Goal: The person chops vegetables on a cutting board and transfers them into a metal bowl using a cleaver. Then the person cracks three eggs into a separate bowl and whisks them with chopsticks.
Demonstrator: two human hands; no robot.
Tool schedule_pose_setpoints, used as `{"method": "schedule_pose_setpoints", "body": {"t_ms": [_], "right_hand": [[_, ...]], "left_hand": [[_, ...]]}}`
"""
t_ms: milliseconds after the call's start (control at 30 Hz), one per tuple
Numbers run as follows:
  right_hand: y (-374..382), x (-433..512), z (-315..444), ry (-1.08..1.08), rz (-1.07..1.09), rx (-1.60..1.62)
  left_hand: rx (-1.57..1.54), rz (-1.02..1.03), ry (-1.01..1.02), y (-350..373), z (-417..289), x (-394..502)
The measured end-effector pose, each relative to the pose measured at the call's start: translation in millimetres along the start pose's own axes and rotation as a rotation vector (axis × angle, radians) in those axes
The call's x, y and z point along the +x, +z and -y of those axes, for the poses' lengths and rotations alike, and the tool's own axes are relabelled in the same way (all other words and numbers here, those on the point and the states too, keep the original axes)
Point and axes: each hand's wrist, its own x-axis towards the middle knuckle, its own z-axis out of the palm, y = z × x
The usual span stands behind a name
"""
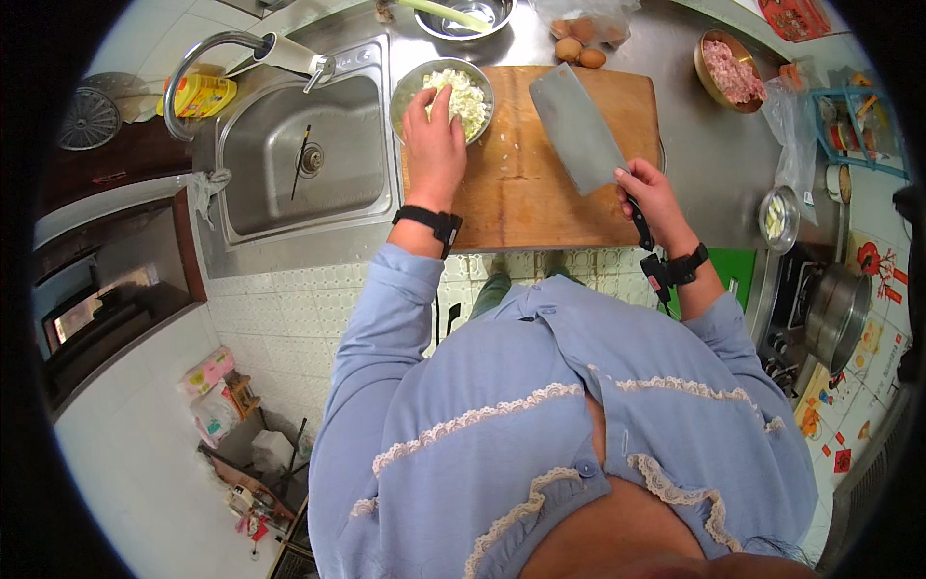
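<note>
My left hand [437,148] reaches over the near rim of a metal bowl [402,107] filled with chopped pale green vegetable [467,101]. Its fingers are spread above the pieces, and nothing shows between them. In my right hand [651,195] is the black handle of a cleaver [579,134]. The cleaver's broad blade lies over a wooden cutting board [499,210], pointing away from me. A few small pale bits are scattered on the board's left part.
Left of the board is a steel sink [253,166] with a faucet [210,51]. Eggs [592,58] lie behind the board. At right stand a bowl of minced meat [731,72], a small bowl of pale green pieces [775,221] and a pot [839,318] on the stove.
</note>
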Motion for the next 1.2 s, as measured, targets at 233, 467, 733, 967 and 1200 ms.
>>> {"method": "schedule_pose_setpoints", "body": {"t_ms": [233,467,733,967,1200], "right_hand": [[-31.9,12.3,-48.5,0.030,-0.112,0.050],[-20.7,33.2,-64.5,0.003,-0.053,-0.018],[36.4,68.4,-61.8,0.015,0.033,-0.100],[63.9,82.2,-51.8,-0.001,0.241,-0.227],[46.0,106.8,-35.5,-0.017,0.210,-0.204]], "left_hand": [[-0.189,-0.181,-0.483,-10.1,14.2,-59.3],[-0.807,0.017,-1.074,2.8,63.9,-49.3],[-0.740,-0.085,-1.064,-0.5,74.2,-50.3],[-0.685,-0.331,-1.004,-71.7,122.5,-94.1],[-0.641,-0.381,-1.065,-113.1,122.7,-131.3]]}}
